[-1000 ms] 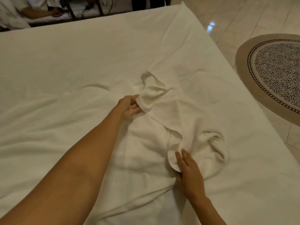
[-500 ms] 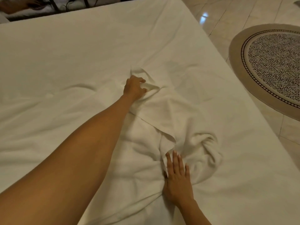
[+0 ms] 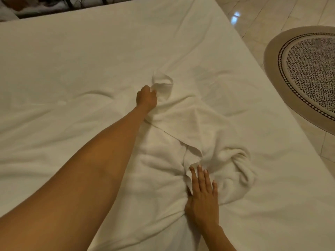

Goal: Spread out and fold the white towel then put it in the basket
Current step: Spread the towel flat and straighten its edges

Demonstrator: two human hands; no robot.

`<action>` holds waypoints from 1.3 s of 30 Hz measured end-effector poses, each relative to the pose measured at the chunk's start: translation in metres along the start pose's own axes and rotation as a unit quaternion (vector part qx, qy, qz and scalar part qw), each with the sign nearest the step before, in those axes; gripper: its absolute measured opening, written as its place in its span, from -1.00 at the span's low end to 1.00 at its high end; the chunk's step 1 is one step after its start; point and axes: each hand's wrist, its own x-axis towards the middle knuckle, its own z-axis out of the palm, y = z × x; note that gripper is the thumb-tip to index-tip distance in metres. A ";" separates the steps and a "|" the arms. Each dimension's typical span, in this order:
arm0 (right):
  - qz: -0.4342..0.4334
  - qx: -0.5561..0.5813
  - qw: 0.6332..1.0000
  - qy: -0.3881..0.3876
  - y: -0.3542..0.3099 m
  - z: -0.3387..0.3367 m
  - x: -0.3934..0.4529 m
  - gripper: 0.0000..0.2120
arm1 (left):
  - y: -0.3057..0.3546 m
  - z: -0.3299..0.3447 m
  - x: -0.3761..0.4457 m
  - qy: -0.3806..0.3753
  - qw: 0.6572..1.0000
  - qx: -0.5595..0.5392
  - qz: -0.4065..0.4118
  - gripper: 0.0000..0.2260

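Observation:
The white towel [image 3: 192, 127] lies crumpled on the white bed sheet, bunched into a thick roll at its near right end. My left hand [image 3: 146, 97] reaches far forward and is closed on the towel's far corner, which stands up in a small loop. My right hand [image 3: 203, 194] lies flat with fingers apart, pressing the towel's near edge down beside the bunched part. No basket is in view.
The bed [image 3: 72, 69] fills most of the view; its right edge runs diagonally down to the right. Beyond it are a tiled floor [image 3: 272, 15] and a round patterned rug [image 3: 311, 73]. Dark furniture and cables show at the top left.
My left hand moved farther up the bed and closed on the towel's far corner, pulling it away. My right hand shifted slightly and now presses flat on the near edge.

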 end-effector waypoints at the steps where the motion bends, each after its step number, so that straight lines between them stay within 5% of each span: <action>1: -0.008 0.015 1.000 0.013 -0.001 -0.005 0.000 -0.14 | -0.005 -0.007 0.001 -0.008 0.998 -0.051 -0.030 -0.73; 5: -0.035 0.053 0.994 0.090 0.002 -0.031 0.004 -0.49 | -0.023 -0.047 0.002 -0.062 0.946 -0.277 -0.154 -0.65; 10: -0.046 0.045 0.987 0.145 -0.031 -0.055 -0.011 -0.53 | -0.060 -0.122 0.000 -0.049 0.862 -0.472 -0.177 -0.66; 13: -0.032 0.098 0.987 0.120 -0.080 -0.058 -0.034 -0.55 | -0.095 -0.170 -0.006 -0.044 0.843 -0.506 -0.175 -0.67; 23: -0.118 0.119 0.980 0.112 -0.264 0.035 -0.117 -0.62 | -0.269 -0.323 -0.025 -0.003 0.869 -0.451 -0.202 -0.68; 33: -0.326 0.114 0.935 -0.076 -0.444 0.138 -0.213 -0.56 | -0.467 -0.445 -0.050 0.109 0.881 -0.354 -0.296 -0.70; 39: -0.452 0.056 0.890 0.004 -0.501 0.192 -0.236 -0.64 | -0.520 -0.493 -0.034 0.143 0.892 -0.334 -0.267 -0.68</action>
